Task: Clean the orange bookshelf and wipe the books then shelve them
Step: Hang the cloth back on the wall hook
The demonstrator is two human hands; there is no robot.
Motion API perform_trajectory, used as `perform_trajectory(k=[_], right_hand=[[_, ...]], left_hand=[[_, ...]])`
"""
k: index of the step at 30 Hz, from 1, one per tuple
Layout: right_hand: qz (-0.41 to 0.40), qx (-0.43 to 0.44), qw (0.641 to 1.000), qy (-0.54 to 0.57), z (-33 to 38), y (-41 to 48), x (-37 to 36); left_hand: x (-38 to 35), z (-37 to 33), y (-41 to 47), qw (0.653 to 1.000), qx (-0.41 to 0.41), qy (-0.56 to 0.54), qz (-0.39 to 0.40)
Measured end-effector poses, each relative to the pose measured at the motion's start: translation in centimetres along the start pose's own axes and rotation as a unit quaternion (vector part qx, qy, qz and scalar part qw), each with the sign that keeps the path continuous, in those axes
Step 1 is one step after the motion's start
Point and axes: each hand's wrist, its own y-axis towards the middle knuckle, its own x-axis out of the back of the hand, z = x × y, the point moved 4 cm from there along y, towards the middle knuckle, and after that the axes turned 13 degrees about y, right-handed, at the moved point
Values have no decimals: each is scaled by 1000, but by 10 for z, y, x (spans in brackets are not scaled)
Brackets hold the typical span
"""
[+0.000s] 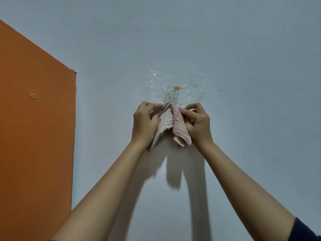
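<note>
While both hands hold the checked cloth (175, 124) up at the taped wall hook (171, 98), each grip is curled on an upper fold: left hand (144, 122) and right hand (198, 123) flank it. The cloth's long axis hangs downward. The orange bookshelf (34, 119) lies well left, nearer the left hand.

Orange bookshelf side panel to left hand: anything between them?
Head view: only bare wall between the orange bookshelf and the left hand, which grips the checked cloth.
</note>
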Motion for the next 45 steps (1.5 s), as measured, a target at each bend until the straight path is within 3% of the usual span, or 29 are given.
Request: perform_trajectory(k=[6, 14, 22, 29, 45], right_hand=[[-27, -55, 997, 45, -2, -15, -6], [-34, -122, 983, 132, 3, -32, -2], [-56, -162, 972, 159, 5, -36, 12], [-62, -180, 971, 145, 8, -34, 16], [-57, -165, 981, 88, 13, -14, 21]], left_hand=[[-4, -1, -23, 999, 18, -33, -21], [-4, 3, -44, 993, 63, -98, 13], [12, 5, -42, 998, 39, -35, -33], [17, 3, -41, 999, 8, 27, -27], [18, -2, -32, 988, -34, 144, -35]])
